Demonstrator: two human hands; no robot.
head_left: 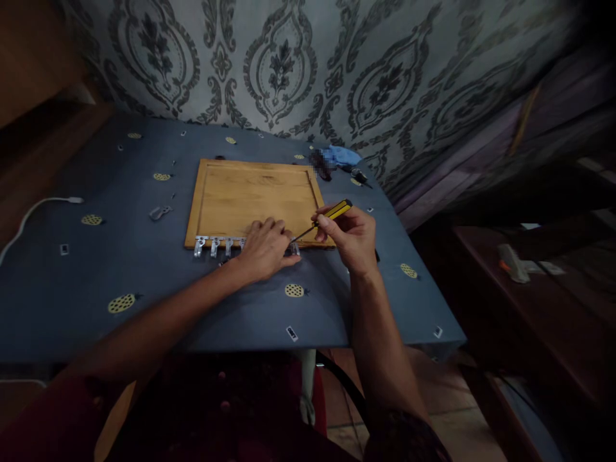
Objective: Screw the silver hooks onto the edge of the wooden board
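you have one wooden board (250,192) lying flat on the blue-covered table (120,276), and one screwdriver (333,211) with a yellow and black handle. your right hand (353,237) pinches that handle between thumb and fingertips. the shaft slants down to the left, towards the board's near edge. along that edge sits a row of metal hooks (214,245). four show to the left of your left hand (264,247), and one more peeks out on its right. your left hand lies over the middle of the row with its fingers bent. it covers the hooks beneath, so you cannot tell whether it grips one or only presses down. the screwdriver's tip is lost behind those fingers.

one loose metal piece (160,212) lies on the cloth left of the board, apart from it. one white cable (33,212) curves in from the left edge. at the back right corner sits a blue rag (342,155) with a small dark tool beside it, too dim to make out.
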